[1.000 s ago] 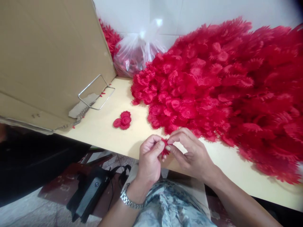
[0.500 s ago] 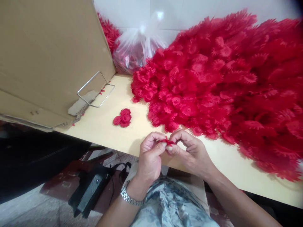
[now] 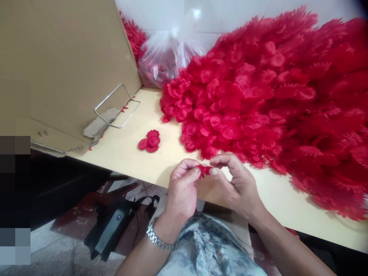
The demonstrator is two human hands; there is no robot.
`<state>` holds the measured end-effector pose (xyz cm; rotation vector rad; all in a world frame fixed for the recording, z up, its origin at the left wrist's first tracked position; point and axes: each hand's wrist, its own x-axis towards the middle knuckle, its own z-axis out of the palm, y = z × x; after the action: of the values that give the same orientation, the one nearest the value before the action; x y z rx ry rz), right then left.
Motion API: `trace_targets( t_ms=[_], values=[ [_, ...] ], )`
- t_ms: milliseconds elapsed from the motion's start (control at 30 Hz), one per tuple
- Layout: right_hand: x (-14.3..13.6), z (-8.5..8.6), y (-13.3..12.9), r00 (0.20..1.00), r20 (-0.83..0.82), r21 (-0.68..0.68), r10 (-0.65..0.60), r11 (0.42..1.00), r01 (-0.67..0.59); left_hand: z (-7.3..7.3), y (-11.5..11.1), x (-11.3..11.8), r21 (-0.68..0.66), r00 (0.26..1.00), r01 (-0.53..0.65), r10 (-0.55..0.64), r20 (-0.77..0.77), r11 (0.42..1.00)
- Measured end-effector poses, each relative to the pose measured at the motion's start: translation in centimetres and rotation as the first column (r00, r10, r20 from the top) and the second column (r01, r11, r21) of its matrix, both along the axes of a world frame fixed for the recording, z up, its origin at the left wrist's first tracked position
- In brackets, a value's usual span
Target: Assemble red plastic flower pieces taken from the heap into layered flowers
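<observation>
My left hand (image 3: 182, 189) pinches a small red artificial flower (image 3: 204, 171) between thumb and forefinger, over the near edge of the table. The flower's frilled, pointed petals stick out to the right of those fingertips. My right hand (image 3: 238, 186) holds the flower's right edge at thumb and forefinger tips, its other fingers curled. Beyond the hands, to the left, a little cluster of red flower pieces (image 3: 150, 141) lies on the pale yellow tabletop (image 3: 123, 153). A large heap of similar red flowers (image 3: 238, 99) covers the table's right side.
A tall cardboard box (image 3: 71, 65) stands at the left, with a bent wire frame (image 3: 115, 105) at its lower corner. Behind sits a clear plastic bag (image 3: 161, 59) with red pieces inside. Below the table's front edge, a black bag (image 3: 107, 230) rests on a reddish-brown surface.
My right thumb and forefinger have drawn apart and moved slightly right, uncovering more of the red flower. My left hand keeps its pinch in nearly the same place.
</observation>
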<state>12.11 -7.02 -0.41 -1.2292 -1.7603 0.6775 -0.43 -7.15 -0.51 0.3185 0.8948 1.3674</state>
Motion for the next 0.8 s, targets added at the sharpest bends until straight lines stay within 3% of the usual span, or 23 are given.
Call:
trace_targets(
  t_ms=[67, 133, 233, 433, 567, 800],
  values=[
    [-0.1, 0.0, -0.1, 0.998, 0.012, 0.048, -0.06, 0.997, 0.059, -0.1, 0.0, 0.1, 0.024, 0.998, -0.06, 0.061, -0.034, 0.998],
    [-0.3, 0.0, -0.1, 1.0, 0.008, 0.025, -0.015, 1.0, 0.015, -0.2, 0.0, 0.1, 0.063, 0.992, -0.101, 0.106, -0.072, 0.993],
    [-0.7, 0.0, 0.1, 0.996, -0.068, -0.059, 0.051, 0.997, -0.055, -0.2, 0.0, 0.1, 0.106, 0.995, -0.055, 0.063, -0.074, 0.993],
    [-0.4, 0.0, 0.3, 0.964, -0.208, -0.17, 0.164, 0.965, -0.2, -0.1, -0.2, -0.2, 0.033, 0.998, 0.046, -0.045, -0.048, 0.998],
    [-0.1, 0.0, 0.1, 0.967, -0.177, -0.17, 0.185, 0.962, -0.215, 0.0, -0.3, -0.3, -0.003, 0.999, 0.042, -0.042, -0.023, 0.999],
    [0.4, -0.3, -0.5, 0.96, -0.239, -0.246, 0.145, 0.948, -0.205, 0.1, 0.1, -0.7, -0.003, 0.998, -0.059, 0.059, 0.022, 0.998]
  ],
)
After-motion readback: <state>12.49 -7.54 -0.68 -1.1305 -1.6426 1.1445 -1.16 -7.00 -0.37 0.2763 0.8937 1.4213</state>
